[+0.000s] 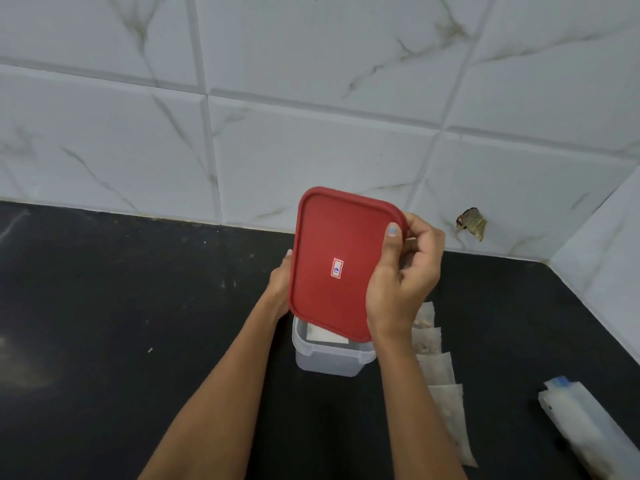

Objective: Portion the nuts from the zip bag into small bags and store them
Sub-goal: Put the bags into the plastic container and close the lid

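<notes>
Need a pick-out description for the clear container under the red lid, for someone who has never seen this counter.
On the black countertop below the marble-tiled wall, look near the middle, just under the red lid held in both hands. The clear container stands there, open, with something white inside. Unlike the flat small bags lined up to its right, it is a rigid translucent tub with a rim.

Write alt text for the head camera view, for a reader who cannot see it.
Two hands hold a red lid tilted above an open clear plastic box on a black counter; the right hand has a grip on its edge, the left hand supports the other side. A row of small bags lies right of the box.
</notes>
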